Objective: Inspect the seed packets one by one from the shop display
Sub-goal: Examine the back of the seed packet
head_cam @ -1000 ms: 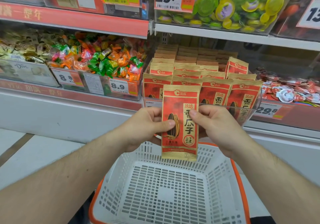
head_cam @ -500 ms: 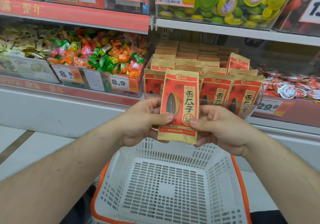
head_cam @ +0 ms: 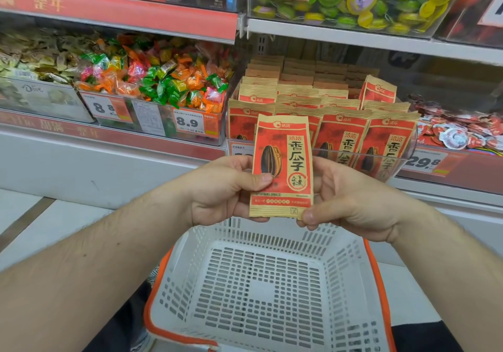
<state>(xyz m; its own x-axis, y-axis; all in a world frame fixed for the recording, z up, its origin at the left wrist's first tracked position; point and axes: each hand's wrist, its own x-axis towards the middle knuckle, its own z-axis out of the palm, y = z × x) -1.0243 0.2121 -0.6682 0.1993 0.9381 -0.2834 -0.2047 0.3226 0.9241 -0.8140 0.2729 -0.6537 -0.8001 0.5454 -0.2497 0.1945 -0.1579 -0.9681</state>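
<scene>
Since my right hand (head_cam: 351,202) slid to its five-o'clock corner, sunflower seed packet (head_cam: 283,166), pinched with left hand (head_cam: 226,188), shows its face unobstructed for inspection.

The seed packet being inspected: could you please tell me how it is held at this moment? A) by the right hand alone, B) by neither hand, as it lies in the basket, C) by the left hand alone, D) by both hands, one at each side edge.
D: the seed packet is upright above the white basket, with the left hand gripping its left edge and the right hand pinching its lower right corner.
</scene>
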